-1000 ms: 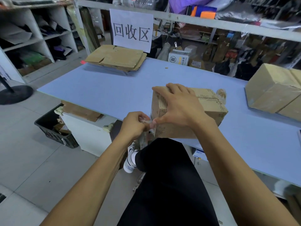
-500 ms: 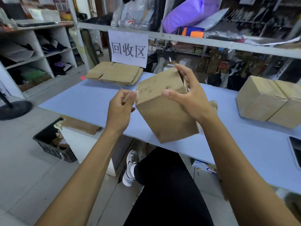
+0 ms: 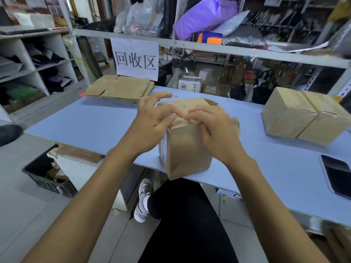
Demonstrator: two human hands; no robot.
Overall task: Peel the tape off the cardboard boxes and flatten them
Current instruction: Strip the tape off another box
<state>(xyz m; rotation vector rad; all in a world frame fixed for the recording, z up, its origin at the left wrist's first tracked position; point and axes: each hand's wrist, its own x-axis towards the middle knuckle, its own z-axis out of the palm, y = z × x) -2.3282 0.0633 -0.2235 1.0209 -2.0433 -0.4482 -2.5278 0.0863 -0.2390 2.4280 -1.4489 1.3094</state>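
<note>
A small brown cardboard box (image 3: 188,149) stands upright at the near edge of the blue table (image 3: 98,122). Glossy clear tape (image 3: 180,123) runs over its top front edge. My left hand (image 3: 152,120) is at the box's top left corner, fingers stretched out over the top and thumb pressing by the tape. My right hand (image 3: 214,130) sits on the top right, its fingers curled down onto the taped edge. The far flap on top looks partly raised. Both hands are motion-blurred.
A stack of flattened cardboard (image 3: 119,88) lies at the table's far left under a paper sign (image 3: 135,58). Two taped boxes (image 3: 303,114) sit at the right, with a phone (image 3: 338,175) nearer. A wad of tape (image 3: 236,122) lies behind the box. A black crate (image 3: 47,175) stands on the floor.
The box was lifted and tilted in the air, and now stands upright on the table edge. Both hands have moved onto its top edge.
</note>
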